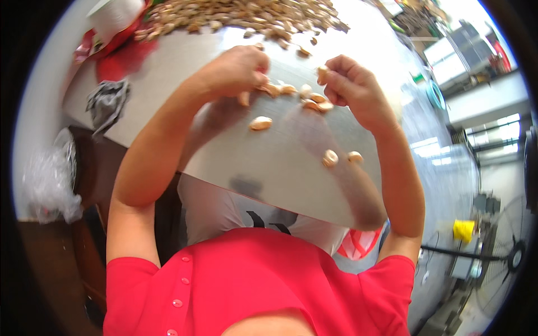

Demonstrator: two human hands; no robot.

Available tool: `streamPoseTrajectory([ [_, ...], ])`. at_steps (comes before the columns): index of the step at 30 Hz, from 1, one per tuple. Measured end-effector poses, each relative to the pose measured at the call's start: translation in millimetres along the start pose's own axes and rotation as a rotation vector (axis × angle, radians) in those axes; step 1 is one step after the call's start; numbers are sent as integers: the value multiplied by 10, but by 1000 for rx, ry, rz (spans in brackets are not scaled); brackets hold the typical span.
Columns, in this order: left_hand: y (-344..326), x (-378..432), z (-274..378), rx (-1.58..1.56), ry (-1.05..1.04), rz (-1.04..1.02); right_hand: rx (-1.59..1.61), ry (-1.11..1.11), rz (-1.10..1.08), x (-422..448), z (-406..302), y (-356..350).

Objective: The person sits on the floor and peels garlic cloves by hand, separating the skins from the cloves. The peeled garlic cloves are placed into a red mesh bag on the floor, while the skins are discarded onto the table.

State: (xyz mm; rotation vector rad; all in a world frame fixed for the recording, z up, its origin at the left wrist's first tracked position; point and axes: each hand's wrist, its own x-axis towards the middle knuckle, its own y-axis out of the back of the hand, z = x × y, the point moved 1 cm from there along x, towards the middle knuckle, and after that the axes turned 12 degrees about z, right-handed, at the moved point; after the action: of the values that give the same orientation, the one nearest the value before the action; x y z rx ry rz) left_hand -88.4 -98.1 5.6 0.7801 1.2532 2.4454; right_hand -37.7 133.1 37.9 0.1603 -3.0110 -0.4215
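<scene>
My right hand (pixel 355 86) pinches a garlic clove (pixel 323 75) between thumb and fingertips, above the metal tabletop. My left hand (pixel 241 69) is over the table at the left, its fingers curled; blur and the fingers hide whether it grips anything. Garlic cloves (pixel 271 89) lie right under and beside its fingertips. Between the hands is a small cluster of cloves (pixel 317 103). A single clove (pixel 260 123) lies nearer to me, and two more, one of them a pale clove (pixel 330 158), rest towards the table's near right part.
A large heap of garlic cloves (pixel 252 14) covers the far side of the metal table (pixel 235 159). At the left are a crumpled grey cloth (pixel 108 103), a red bag (pixel 122 59), a white container (pixel 113 17) and clear plastic wrap (pixel 50 185). A fan (pixel 516 256) stands at the right.
</scene>
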Motion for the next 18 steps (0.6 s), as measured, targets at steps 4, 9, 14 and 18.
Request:
streamPoseTrajectory([
  [4,3,18,33,-57,85,-11,738,-55,58,-620,96,684],
  [9,-46,8,72,-72,96,6,543,-105,416,-1369,392,1476],
  [14,-96,4,173,-128,131,23,83,-311,680,-1841,1032,1987],
  [18,-121,-4,176,-92,103,23,-313,-443,790,-1907,1716,2205],
])
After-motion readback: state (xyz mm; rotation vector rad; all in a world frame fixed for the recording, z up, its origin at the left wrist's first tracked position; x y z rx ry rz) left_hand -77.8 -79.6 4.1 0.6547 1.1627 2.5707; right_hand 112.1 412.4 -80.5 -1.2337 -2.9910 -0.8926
